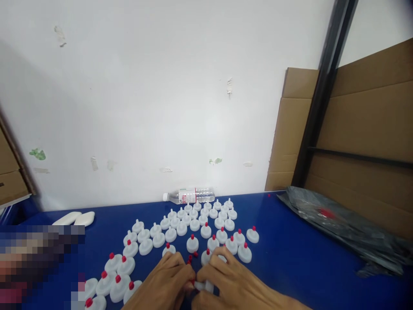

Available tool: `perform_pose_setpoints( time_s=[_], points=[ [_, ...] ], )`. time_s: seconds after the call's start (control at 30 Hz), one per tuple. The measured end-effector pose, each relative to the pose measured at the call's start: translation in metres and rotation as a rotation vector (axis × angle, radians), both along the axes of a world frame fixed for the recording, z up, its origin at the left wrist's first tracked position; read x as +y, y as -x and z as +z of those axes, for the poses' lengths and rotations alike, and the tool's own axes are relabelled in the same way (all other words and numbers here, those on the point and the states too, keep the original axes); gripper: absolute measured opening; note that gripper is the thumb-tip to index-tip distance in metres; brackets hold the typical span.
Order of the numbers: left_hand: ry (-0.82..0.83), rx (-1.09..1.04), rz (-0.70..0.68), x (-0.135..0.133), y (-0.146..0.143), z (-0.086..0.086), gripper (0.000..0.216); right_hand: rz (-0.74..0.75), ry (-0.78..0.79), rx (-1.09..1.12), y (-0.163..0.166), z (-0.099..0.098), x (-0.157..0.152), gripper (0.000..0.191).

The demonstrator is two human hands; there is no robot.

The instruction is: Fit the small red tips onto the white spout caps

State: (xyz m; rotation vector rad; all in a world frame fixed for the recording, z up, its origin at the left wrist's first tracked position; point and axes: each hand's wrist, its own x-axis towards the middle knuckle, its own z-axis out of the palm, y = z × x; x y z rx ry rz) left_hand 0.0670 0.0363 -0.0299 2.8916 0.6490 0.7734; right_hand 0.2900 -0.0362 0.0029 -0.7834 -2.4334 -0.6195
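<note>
My right hand is closed round a white plastic nozzle cap, held sideways with its spout toward the left. Against it, my left hand pinches a small red tip cap at the end of that spout; the fingers partly hide it. Just beyond my fingertips lie several loose red tip caps. Around both hands stand several white caps with red tips, such as a red-tipped nozzle cap. Farther back are rows of bare-spouted nozzle caps.
A clear plastic bottle lies along the wall. Two white rounded objects rest at the left of the blue table. A grey plastic bag lies at right, before cardboard and a dark metal post. A pixelated patch covers the lower left.
</note>
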Motion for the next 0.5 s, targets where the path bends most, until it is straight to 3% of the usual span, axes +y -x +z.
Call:
perform_pose_setpoints(
  time_s=[0.1,0.2,0.5],
  points=[
    [-0.024,0.007,0.003,0.006,0.0,-0.011,0.02,0.037,-0.154,0.056,0.004,-0.01,0.008,0.005],
    [-0.044,0.008,-0.003,0.007,0.001,-0.009,0.02,0.063,-0.249,0.139,0.008,-0.015,0.015,0.013],
    [-0.024,0.036,-0.049,-0.017,0.012,0.033,0.029,0.052,-0.365,0.186,0.016,-0.022,0.019,0.024]
  ],
)
